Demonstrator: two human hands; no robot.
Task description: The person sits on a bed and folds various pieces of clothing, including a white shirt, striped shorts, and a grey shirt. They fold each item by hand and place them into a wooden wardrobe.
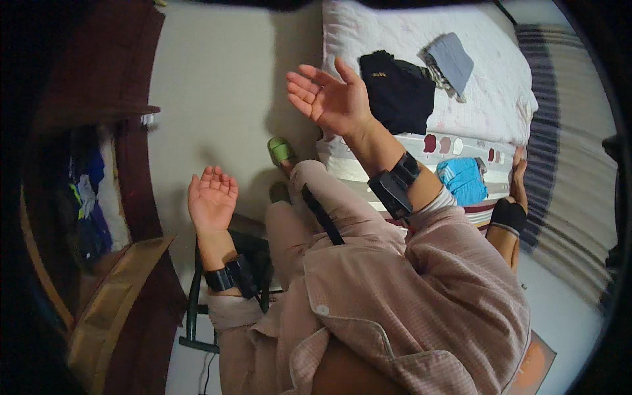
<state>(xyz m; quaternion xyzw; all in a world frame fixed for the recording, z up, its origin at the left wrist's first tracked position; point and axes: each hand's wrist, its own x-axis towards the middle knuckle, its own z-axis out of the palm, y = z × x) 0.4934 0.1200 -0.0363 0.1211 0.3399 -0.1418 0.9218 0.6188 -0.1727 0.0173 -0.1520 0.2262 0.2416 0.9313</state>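
Observation:
Palm up, with its fingers spread slightly, my left hand [212,200] is raised over the floor at the left and holds nothing. My right hand [333,98], also palm up and holding nothing, is farther forward, beside the bed's edge. Just right of it, a black garment [402,94] lies folded on the white bedding [486,113]. A folded grey cloth [452,59] rests on a patterned one at the upper right of the bed. Nearer to me lies a bundled light blue garment [461,180]. Black devices are strapped on both my forearms.
An open dark red cabinet [136,197] with clothes inside stands at the left. A dark metal-framed chair or stand [192,306] is near my left forearm. Green slippers [280,150] are on my feet. At the right, another person's limb [508,217] with a black covering shows beside the bed.

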